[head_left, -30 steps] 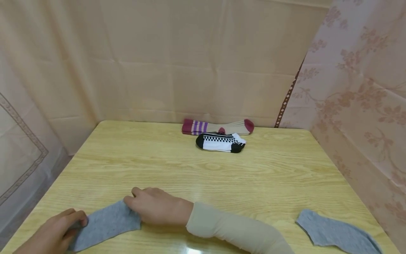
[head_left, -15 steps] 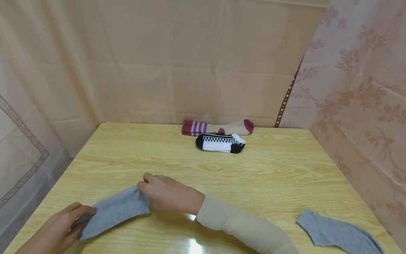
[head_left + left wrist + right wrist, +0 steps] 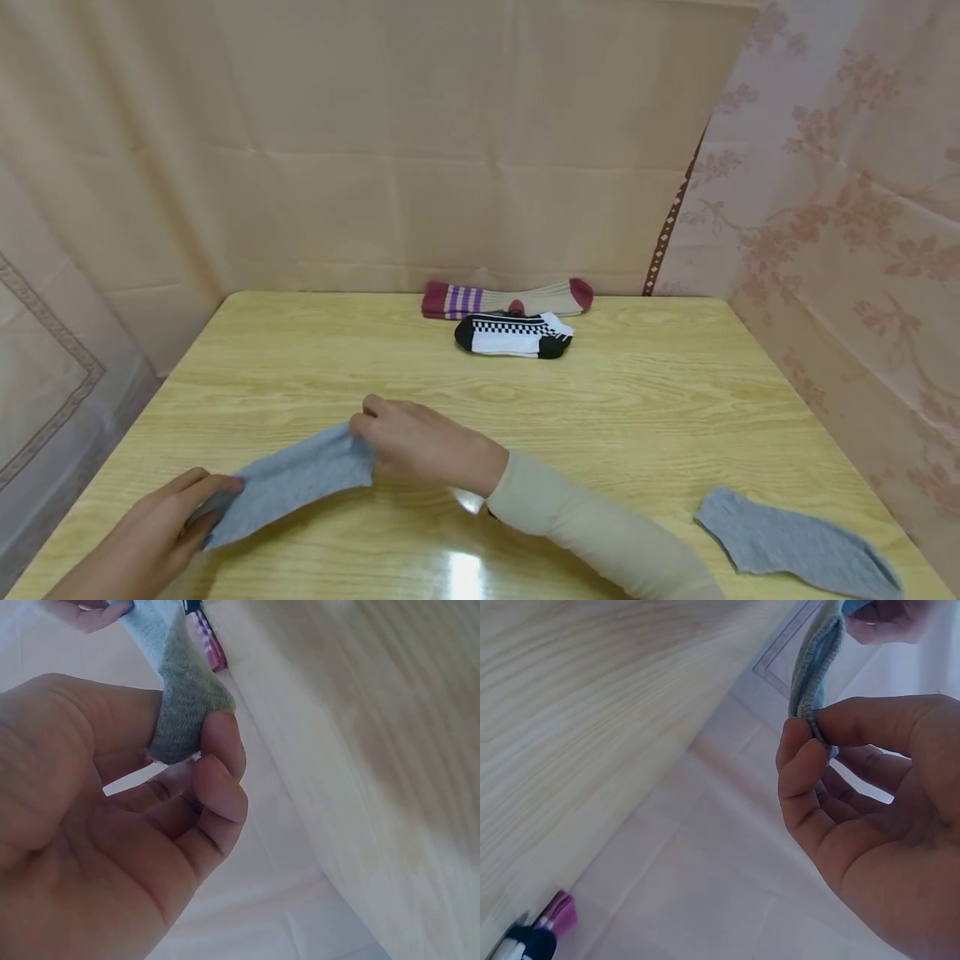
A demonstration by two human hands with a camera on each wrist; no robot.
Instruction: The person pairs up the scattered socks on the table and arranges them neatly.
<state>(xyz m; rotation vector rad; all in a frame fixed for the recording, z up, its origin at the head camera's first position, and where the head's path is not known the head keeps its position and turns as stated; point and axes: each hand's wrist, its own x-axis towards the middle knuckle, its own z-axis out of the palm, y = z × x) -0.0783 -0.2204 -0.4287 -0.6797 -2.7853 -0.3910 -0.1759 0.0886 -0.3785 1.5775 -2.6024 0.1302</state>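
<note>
A grey sock is stretched between my two hands at the left front of the table, its lower edge casting a shadow on the wood. My left hand pinches its left end; in the left wrist view, thumb and fingers close on the fabric. At the other end my right hand pinches a corner, and the right wrist view shows the stitched opening edge beside the thumb. A second grey sock lies flat at the right front, away from both hands.
Near the back edge of the wood-grain table lie a black-and-white checkered pair of socks and, behind it, a beige pair with maroon ends and purple stripes. Curtains hang at the back and both sides.
Both hands have moved right and away from the person, carrying the grey sock with them and lifting it. The other socks stay where they were; the head view has shifted slightly.
</note>
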